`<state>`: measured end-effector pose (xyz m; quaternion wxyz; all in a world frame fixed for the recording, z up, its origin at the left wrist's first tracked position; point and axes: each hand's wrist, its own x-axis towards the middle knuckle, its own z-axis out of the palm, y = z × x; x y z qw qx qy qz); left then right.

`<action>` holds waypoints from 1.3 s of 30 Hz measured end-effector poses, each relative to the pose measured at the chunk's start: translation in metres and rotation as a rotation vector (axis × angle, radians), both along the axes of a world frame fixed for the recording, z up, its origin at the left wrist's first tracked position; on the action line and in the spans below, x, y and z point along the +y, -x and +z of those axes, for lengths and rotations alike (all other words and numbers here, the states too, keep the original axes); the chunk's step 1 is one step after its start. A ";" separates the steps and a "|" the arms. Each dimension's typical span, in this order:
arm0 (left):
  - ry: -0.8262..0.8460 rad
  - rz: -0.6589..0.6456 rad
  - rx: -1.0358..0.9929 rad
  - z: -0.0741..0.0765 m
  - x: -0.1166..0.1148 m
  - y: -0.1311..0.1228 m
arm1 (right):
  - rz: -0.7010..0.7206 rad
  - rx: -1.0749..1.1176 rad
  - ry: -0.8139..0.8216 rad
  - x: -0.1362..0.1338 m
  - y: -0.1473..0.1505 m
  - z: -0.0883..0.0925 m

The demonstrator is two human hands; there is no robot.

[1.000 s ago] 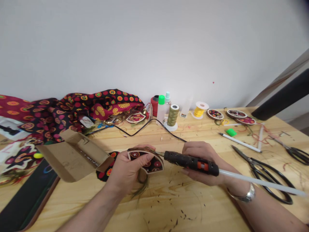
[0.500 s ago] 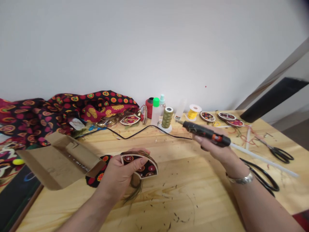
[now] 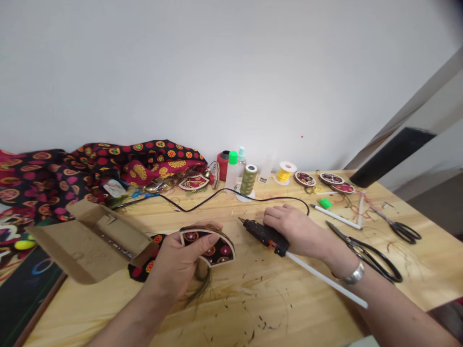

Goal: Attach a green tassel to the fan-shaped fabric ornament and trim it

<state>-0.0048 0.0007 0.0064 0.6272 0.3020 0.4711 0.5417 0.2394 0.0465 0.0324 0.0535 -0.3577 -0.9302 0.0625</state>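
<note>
My left hand pinches a curved, fan-shaped ornament between the thumb on its face and fingers behind it. Its front is dark cloth with red round motifs and small pearly beads, edged in pale wood. Olive threads dangle beneath it. Low over the table, to the right of the ornament, my right hand has its fingers curled on a black glue gun. The gun lies on its side, nozzle pointing left. A long white glue stick sticks out of its back end.
An open cardboard box stands at left, before patterned cloth. Bottles, an olive thread cone and a yellow spool line the wall. Large black scissors lie beside my right forearm. The gun's black cord crosses behind.
My right hand has brought the glue gun down and left, from raised above the table to close to its surface, turning it sideways. My left hand and the ornament stay nearly still.
</note>
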 end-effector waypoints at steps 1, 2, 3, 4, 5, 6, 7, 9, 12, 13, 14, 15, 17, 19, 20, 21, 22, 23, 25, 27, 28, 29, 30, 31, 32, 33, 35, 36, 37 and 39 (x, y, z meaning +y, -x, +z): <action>0.003 -0.001 -0.003 0.000 0.000 0.000 | 0.017 -0.044 -0.013 0.000 -0.002 0.000; 0.005 -0.002 -0.005 0.001 0.000 0.000 | 0.022 -0.078 -0.015 0.001 -0.006 0.000; 0.007 0.001 -0.010 0.001 -0.001 0.000 | 0.016 -0.102 -0.011 0.002 -0.011 0.000; 0.010 0.002 -0.017 0.002 -0.001 0.000 | 0.002 -0.121 -0.005 0.003 -0.018 0.001; 0.012 0.003 -0.023 0.003 -0.002 0.000 | -0.019 -0.138 -0.002 0.005 -0.025 0.001; 0.013 0.003 -0.026 0.004 -0.003 -0.001 | -0.040 -0.153 -0.003 0.006 -0.033 0.001; 0.013 0.005 -0.030 0.005 -0.003 -0.001 | -0.053 -0.169 -0.009 0.009 -0.040 0.001; 0.015 0.006 -0.031 0.006 -0.004 -0.001 | -0.066 -0.197 -0.027 0.014 -0.054 -0.001; 0.024 0.005 -0.037 0.005 -0.004 -0.001 | -0.070 -0.209 -0.065 0.022 -0.068 -0.005; 0.026 0.005 -0.040 0.005 -0.004 -0.001 | -0.069 -0.205 -0.077 0.023 -0.070 -0.005; 0.025 0.004 -0.041 0.004 -0.003 -0.001 | -0.068 -0.195 -0.087 0.023 -0.070 -0.005; 0.022 0.007 -0.043 0.004 -0.003 -0.001 | -0.065 -0.183 -0.091 0.022 -0.069 -0.004; 0.014 0.018 -0.048 0.004 -0.002 -0.001 | -0.050 -0.158 -0.080 0.018 -0.065 0.000; 0.022 0.028 -0.056 0.005 -0.002 -0.001 | -0.028 -0.141 -0.058 0.011 -0.060 0.004; 0.034 0.035 -0.059 0.006 -0.002 -0.001 | -0.018 -0.138 -0.049 0.008 -0.058 0.006; 0.047 0.044 -0.061 0.006 -0.003 -0.001 | -0.011 -0.138 -0.043 0.004 -0.056 0.008; 0.058 0.052 -0.058 0.006 -0.003 -0.001 | -0.007 -0.137 -0.042 0.001 -0.056 0.009; 0.065 0.058 -0.052 0.007 -0.002 -0.001 | -0.004 -0.137 -0.042 -0.001 -0.055 0.009; 0.073 0.062 -0.041 0.006 -0.002 -0.002 | 0.002 -0.138 -0.038 -0.005 -0.056 0.010; 0.082 0.059 -0.037 0.006 -0.001 -0.002 | 0.007 -0.140 -0.032 -0.009 -0.056 0.011; 0.087 0.060 -0.035 0.005 -0.001 -0.002 | 0.010 -0.143 -0.028 -0.010 -0.056 0.012; 0.092 0.062 -0.033 0.005 -0.001 -0.001 | 0.013 -0.146 -0.024 -0.011 -0.055 0.012; 0.096 0.063 -0.030 0.004 -0.001 -0.001 | 0.016 -0.148 -0.017 -0.012 -0.055 0.013; 0.098 0.061 -0.028 0.004 -0.001 -0.001 | 0.019 -0.148 -0.011 -0.013 -0.054 0.014; 0.097 0.057 -0.027 0.003 -0.001 -0.001 | 0.022 -0.148 -0.007 -0.014 -0.054 0.014; 0.094 0.055 -0.028 0.003 -0.001 -0.001 | 0.024 -0.150 -0.005 -0.014 -0.053 0.014; 0.093 0.056 -0.030 0.001 0.000 -0.001 | 0.033 -0.146 -0.011 -0.013 -0.053 0.013; 0.095 0.056 -0.029 0.001 0.000 -0.001 | 0.038 -0.143 -0.012 -0.012 -0.053 0.012; 0.099 0.056 -0.029 0.000 0.001 -0.001 | 0.043 -0.138 -0.009 -0.010 -0.053 0.011; 0.102 0.056 -0.035 -0.002 0.002 0.000 | 0.048 -0.122 0.005 -0.006 -0.053 0.009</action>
